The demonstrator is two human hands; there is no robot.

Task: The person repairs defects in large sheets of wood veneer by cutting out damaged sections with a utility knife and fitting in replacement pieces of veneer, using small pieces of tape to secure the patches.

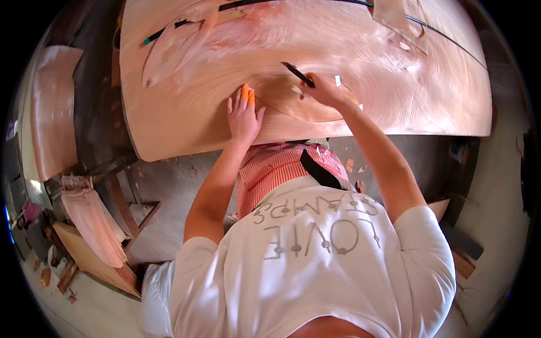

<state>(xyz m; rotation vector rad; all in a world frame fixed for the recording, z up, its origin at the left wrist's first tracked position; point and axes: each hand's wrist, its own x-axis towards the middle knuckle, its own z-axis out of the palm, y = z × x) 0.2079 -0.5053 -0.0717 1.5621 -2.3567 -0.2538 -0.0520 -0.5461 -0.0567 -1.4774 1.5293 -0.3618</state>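
Observation:
A broad sheet of pale wood veneer point(186, 127) with swirling grain covers the worktable. My left hand point(244, 119) lies flat on it, fingers spread, with orange covers on two of them. In my right hand point(324, 91) is a slim black knife point(297, 74), its slanted end pointing up and left; my fingers hide its lower end. Beneath that hand is a rounded veneer piece point(304, 110) with a curved outline, between my two hands. Small white tabs point(338, 80) stick to the sheet beside my right hand.
A curved veneer offcut point(169, 56) lies at the far left, with a green-tipped black pen point(163, 32) across it. A long black strip point(248, 4) runs along the far side. Another veneer piece point(393, 19) sits far right. Cloth point(93, 219) hangs at the left; scraps litter the floor.

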